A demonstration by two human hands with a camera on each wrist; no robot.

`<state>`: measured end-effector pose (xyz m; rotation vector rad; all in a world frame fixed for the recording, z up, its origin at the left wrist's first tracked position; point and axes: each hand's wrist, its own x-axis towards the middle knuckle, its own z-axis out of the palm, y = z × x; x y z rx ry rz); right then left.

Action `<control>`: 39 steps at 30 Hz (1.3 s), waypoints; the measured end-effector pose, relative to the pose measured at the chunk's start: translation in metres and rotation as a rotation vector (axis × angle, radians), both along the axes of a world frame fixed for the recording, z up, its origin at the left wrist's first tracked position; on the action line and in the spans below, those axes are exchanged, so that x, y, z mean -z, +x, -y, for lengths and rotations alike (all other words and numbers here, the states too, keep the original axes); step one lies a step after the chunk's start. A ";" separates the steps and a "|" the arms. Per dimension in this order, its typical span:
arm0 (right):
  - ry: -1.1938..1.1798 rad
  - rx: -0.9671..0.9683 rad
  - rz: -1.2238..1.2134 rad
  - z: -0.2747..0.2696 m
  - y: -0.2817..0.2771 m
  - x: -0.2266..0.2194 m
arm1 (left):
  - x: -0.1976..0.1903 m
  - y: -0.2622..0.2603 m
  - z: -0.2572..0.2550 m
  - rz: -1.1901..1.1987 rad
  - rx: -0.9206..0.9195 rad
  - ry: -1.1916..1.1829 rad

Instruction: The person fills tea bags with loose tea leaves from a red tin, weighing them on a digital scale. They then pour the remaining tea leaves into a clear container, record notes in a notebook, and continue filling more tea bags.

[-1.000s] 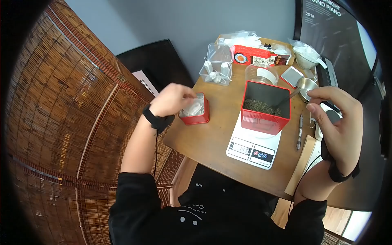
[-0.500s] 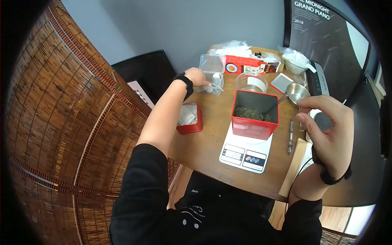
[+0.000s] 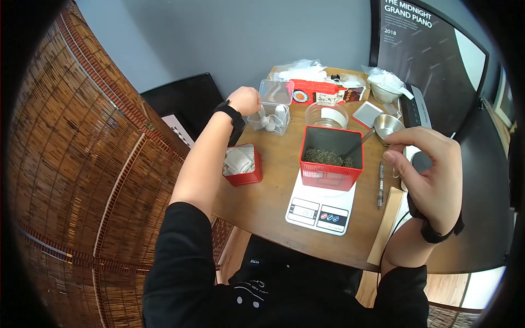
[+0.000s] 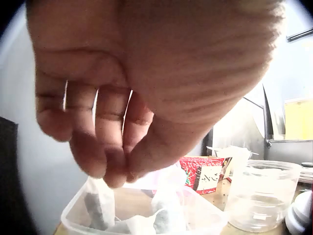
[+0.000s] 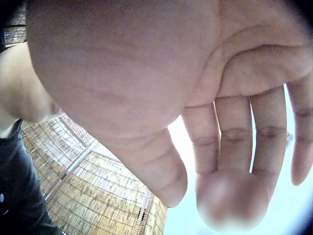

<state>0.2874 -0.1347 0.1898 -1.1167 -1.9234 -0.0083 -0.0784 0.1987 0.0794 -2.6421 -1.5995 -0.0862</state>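
My left hand [image 3: 244, 101] is over the clear plastic box [image 3: 279, 131] at the back left. In the left wrist view, its thumb and fingers pinch close together at the top of a white tea bag [image 4: 99, 201] leaning at the box's near side. More white pouches lie inside. My right hand [image 3: 437, 172] hovers at the right with fingers loosely bent, thumb and forefinger apart and nothing between them. Close to its fingertips are a metal bowl [image 3: 389, 123] and a red tin [image 3: 330, 179] of dried leaves [image 3: 324, 157], with a spoon handle [image 3: 361, 143] sticking out.
The tin stands on a white kitchen scale [image 3: 306, 222]. A smaller red tin [image 3: 243, 178] of white sachets stands at the left. Behind are a clear jar [image 3: 326, 116] and a red packet [image 3: 314, 87]. A pen [image 3: 380, 186] and a wooden strip [image 3: 385, 225] lie at the right.
My left hand has moved from the small red tin to the clear box, then back and up to its left side. My right hand keeps its pose. The head view has shifted.
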 end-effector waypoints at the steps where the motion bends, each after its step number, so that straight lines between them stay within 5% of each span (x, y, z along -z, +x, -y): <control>1: -0.005 0.000 -0.004 -0.001 -0.001 0.001 | 0.002 -0.001 -0.001 -0.018 0.006 -0.047; 5: -0.005 -0.002 0.002 -0.004 -0.006 0.003 | 0.023 0.006 -0.003 -0.065 0.091 -0.134; 15: -0.021 0.003 0.013 -0.006 -0.007 0.003 | 0.028 0.015 0.000 -0.116 -0.085 0.011; 18: -0.013 -0.007 0.010 -0.008 -0.009 0.003 | -0.011 0.019 0.032 0.054 -0.091 0.272; 21: 0.000 -0.014 0.017 -0.012 -0.014 0.005 | -0.057 0.039 0.083 0.350 0.122 0.360; 25: 0.145 -0.040 0.030 -0.025 -0.021 0.010 | -0.090 0.083 0.142 0.717 0.364 0.098; 31: 0.182 -0.005 -0.027 -0.028 -0.025 0.012 | -0.089 0.128 0.203 0.874 0.755 -0.259; 33: 0.009 -0.107 -0.057 -0.027 -0.022 0.014 | -0.094 0.127 0.212 0.920 0.750 -0.357; 39: -0.010 -0.124 -0.115 -0.029 -0.025 0.015 | -0.082 0.124 0.214 1.206 0.741 -0.464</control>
